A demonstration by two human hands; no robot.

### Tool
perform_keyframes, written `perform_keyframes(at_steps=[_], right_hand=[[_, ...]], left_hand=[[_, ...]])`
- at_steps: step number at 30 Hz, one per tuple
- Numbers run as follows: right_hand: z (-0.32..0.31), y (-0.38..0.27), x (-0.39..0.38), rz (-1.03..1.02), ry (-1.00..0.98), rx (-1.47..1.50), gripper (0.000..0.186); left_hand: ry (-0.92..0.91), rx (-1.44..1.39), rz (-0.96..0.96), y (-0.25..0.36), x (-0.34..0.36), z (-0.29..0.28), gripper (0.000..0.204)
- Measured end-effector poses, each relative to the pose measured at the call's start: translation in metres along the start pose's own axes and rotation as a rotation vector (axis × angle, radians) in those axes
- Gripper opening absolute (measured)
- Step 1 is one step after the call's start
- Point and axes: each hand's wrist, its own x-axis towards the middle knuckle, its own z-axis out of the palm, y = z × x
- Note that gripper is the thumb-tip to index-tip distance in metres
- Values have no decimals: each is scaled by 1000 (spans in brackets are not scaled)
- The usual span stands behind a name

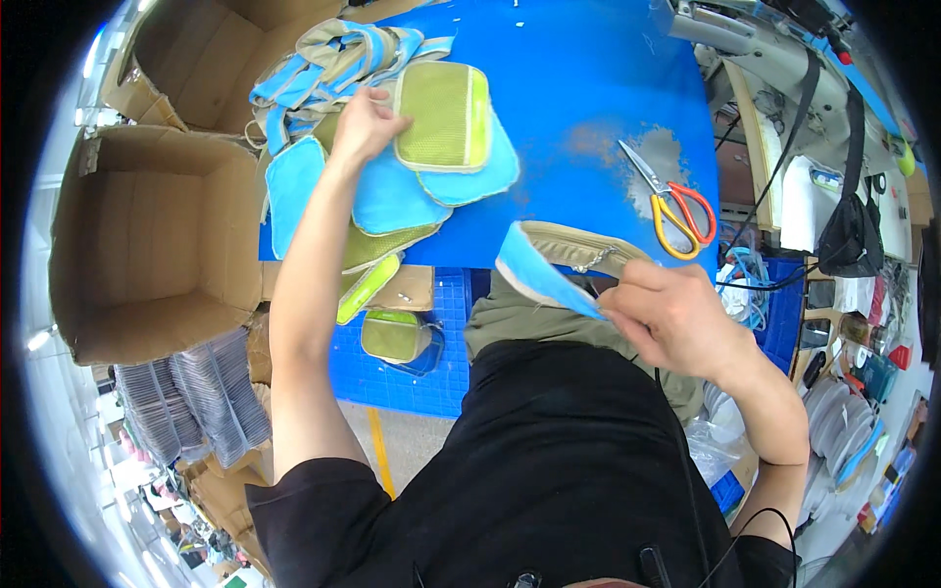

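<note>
My left hand [368, 125] reaches over a pile of fabric pieces on the blue table. Its thumb lies at the left edge of a green mesh panel [443, 116] with beige binding and a bright yellow-green side strip; the other fingertips are partly hidden. Under that panel are rounded light-blue panels [294, 191], with more green mesh pieces below. Close to my body, my right hand [671, 314] is closed on a curved blue-and-beige zippered fabric band [544, 267]. A metal zipper pull [593, 260] hangs inside the band's loop.
A heap of blue-and-beige strips [343, 59] lies behind the panels. Scissors [671, 206] with orange and red handles rest at the table's right. Open cardboard boxes [147, 245] stand at left, a sewing machine [774, 49] far right. Below the table edge sits a green mesh pouch [394, 336].
</note>
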Motion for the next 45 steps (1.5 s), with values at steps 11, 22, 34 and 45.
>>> perform_keyframes(at_steps=[11,22,34,45], right_hand=[[-37,-1,34,-214,427,-441,16],[-42,2,11,-46,614,-169,11],[-42,5,0,57,655,-65,7],[-38,2,3,64,650,97,10]], left_hand=[[-360,-280,797,213,-136,-26,18],[-379,-570,505,224,-155,2,32],[-733,-781,459,226,-121,-8,12],[-175,-244,993,254,-134,-42,11]])
